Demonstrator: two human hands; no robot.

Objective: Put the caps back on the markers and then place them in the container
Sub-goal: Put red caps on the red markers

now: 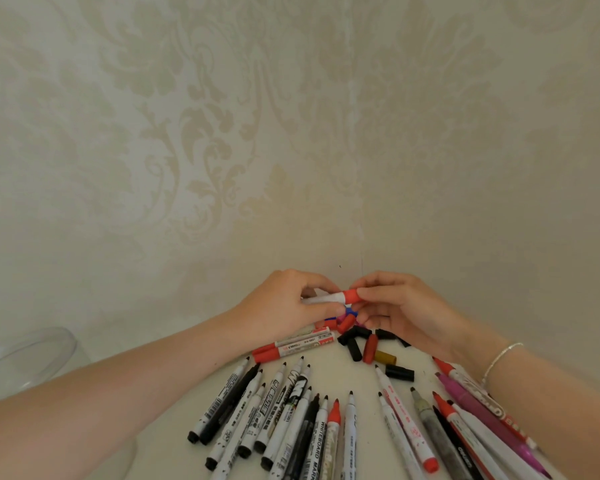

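My left hand (284,304) grips the white barrel of a marker (323,299) held level above the table. My right hand (395,306) pinches the red cap (350,296) that sits on that marker's right end. Two capped red markers (298,346) lie just below my left hand. Loose black, red and gold caps (369,348) lie in a heap below my right hand. Several uncapped markers (291,420) fan out on the near part of the table, with more uncapped markers (465,420) on the right under my right wrist. The clear container (25,358) stands at the far left.
A patterned wall corner (361,202) rises right behind the hands. The white table (361,379) runs up to it. A bracelet (499,358) sits on my right wrist. My left forearm crosses in front of the container.
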